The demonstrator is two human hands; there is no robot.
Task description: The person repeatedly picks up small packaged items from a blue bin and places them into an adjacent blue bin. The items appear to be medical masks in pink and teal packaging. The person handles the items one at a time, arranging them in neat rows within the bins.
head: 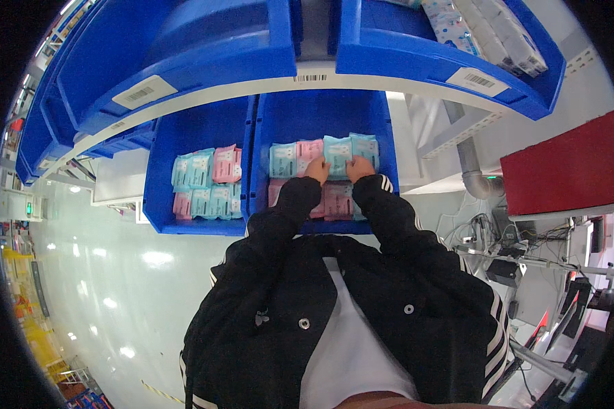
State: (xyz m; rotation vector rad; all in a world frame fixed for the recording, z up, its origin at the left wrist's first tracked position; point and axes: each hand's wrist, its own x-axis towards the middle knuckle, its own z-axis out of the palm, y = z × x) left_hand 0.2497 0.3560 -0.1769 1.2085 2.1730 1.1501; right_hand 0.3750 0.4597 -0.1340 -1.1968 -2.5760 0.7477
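Observation:
Before me is a deep blue plastic bin point(327, 115) with two rows of soft packets in it. My left hand point(317, 169) grips the left side of a light-blue packet point(337, 148) in the back row. On the opposite side of that packet, my right hand point(359, 167) pinches its edge with curled fingers. A pink packet point(309, 149) stands just left of it, and another light-blue packet point(366, 145) is behind my right hand. The front row holds a pink packet point(338, 199) among others, partly covered by my sleeves.
A second blue bin point(199, 122) with pink and light-blue packets adjoins on the left. Overhead, a white shelf beam point(266, 82) carries more blue bins point(440, 59). To the right are a grey pipe point(472, 168), a red panel point(563, 163) and tangled cables point(483, 230).

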